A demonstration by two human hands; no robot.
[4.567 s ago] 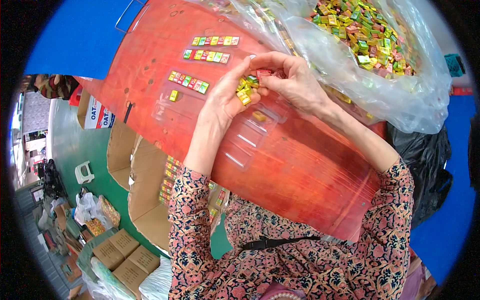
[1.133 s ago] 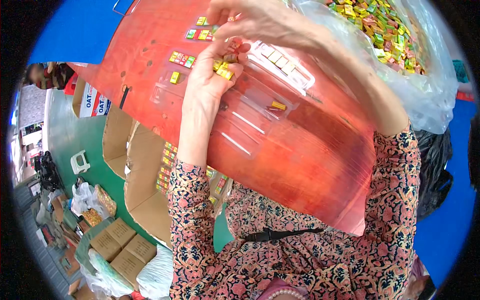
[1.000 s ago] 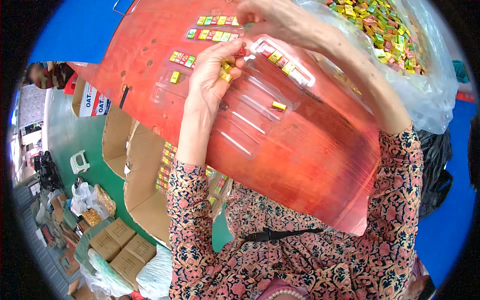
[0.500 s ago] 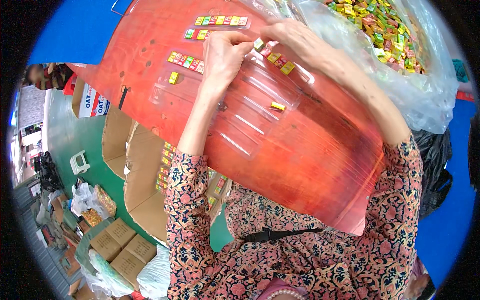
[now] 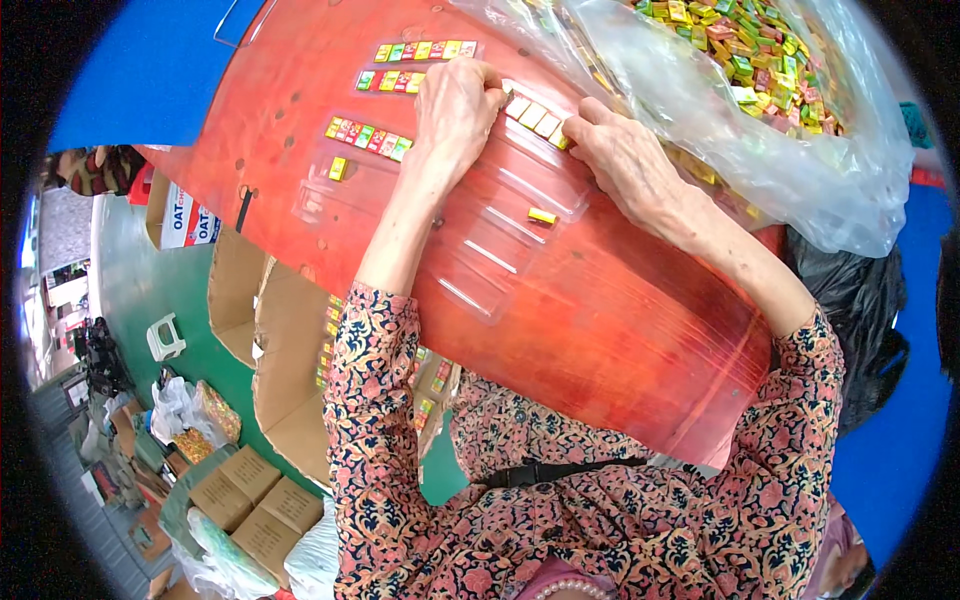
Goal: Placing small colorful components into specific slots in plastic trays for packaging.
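My left hand (image 5: 455, 110) lies knuckles-up on the far end of the clear tray (image 5: 500, 215), which rests on the red board (image 5: 620, 320). Its fingers (image 5: 480, 80) are curled down over the tray's top slot, pressing on the end of a row of small blocks (image 5: 535, 112) seated there; I cannot tell whether they pinch one or only push. My right hand (image 5: 625, 160) sits at the other end of that same row, on the tray's right corner, fingers (image 5: 590, 115) bent and close together, the tips touching the last block. Nothing is lifted clear of the tray in either hand.

The tray is a blister strip with several long slots. Only the top slot is filled. One loose yellow block (image 5: 542, 216) lies in the next slot down, just below my right hand. The lower slots toward me show no blocks.

Left of the tray, on the board, lie three finished rows of coloured blocks (image 5: 368, 138), and a single yellow one (image 5: 338, 168) just beneath the nearest row. Beyond the tray, to its right, a clear plastic bag (image 5: 800, 190) holds a heap of loose blocks (image 5: 745, 50). Below the board's left edge stand open cartons (image 5: 270, 370) on a green floor (image 5: 150, 290).
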